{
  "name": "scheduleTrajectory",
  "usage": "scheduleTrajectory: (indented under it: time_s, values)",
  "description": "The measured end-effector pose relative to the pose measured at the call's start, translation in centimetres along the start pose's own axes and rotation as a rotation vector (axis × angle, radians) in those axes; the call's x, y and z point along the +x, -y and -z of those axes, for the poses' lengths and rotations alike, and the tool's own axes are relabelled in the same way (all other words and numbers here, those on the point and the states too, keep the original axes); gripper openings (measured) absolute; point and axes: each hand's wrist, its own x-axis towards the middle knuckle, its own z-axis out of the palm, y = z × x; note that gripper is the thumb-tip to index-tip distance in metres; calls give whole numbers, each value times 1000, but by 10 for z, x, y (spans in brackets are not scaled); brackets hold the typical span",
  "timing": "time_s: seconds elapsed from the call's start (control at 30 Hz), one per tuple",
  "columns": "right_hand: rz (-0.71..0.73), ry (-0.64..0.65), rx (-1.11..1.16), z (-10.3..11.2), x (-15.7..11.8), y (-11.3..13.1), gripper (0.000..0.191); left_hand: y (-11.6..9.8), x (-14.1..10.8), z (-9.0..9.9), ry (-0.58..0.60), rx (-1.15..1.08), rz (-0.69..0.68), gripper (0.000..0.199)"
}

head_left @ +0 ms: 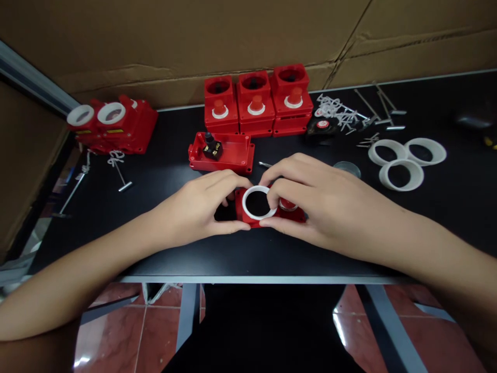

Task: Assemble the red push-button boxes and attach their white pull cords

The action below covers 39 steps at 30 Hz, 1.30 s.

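A white ring point(245, 207) sits on the round opening of a red housing cover point(239, 210) on the black table, in front of my body. My left hand point(202, 204) curls round the cover's left side, thumb at the front edge and fingers at the back. With its thumb and fingers, my right hand point(318, 199) grips the ring's right side, partly hiding the cover and its red button point(288, 204). Just behind lies an open red box base point(240, 150) with a black switch block point(213, 149) in it. A clear disc point(347, 168) lies beyond my right hand.
Several red boxes point(256, 111) stand along the cardboard wall, with more at the left point(135, 129). Three loose white rings point(402, 176) lie at the right. Behind them are white plastic ties point(336, 109) and small metal hammers point(382, 106). The table's front edge point(264, 280) runs before me.
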Motion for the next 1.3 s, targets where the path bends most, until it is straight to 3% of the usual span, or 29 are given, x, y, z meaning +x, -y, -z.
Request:
scheduleTrajectory:
  time_s: [0.1, 0.33, 0.6, 1.3]
  values:
    - [-41, -9, 23, -1, 1, 2, 14, 0, -1, -1, -4, -6, 33, 49]
    - [-85, -13, 159, -3, -1, 3, 26, 0, -4, 0, -2, -13, 78, 47]
    - [27, -70, 114, -6, -2, -1, 23, 0, -2, -1, -13, 4, 45, 48]
    - [30, -150, -1, -10, -3, 9, 24, -4, -3, -2, -40, 99, -12, 48]
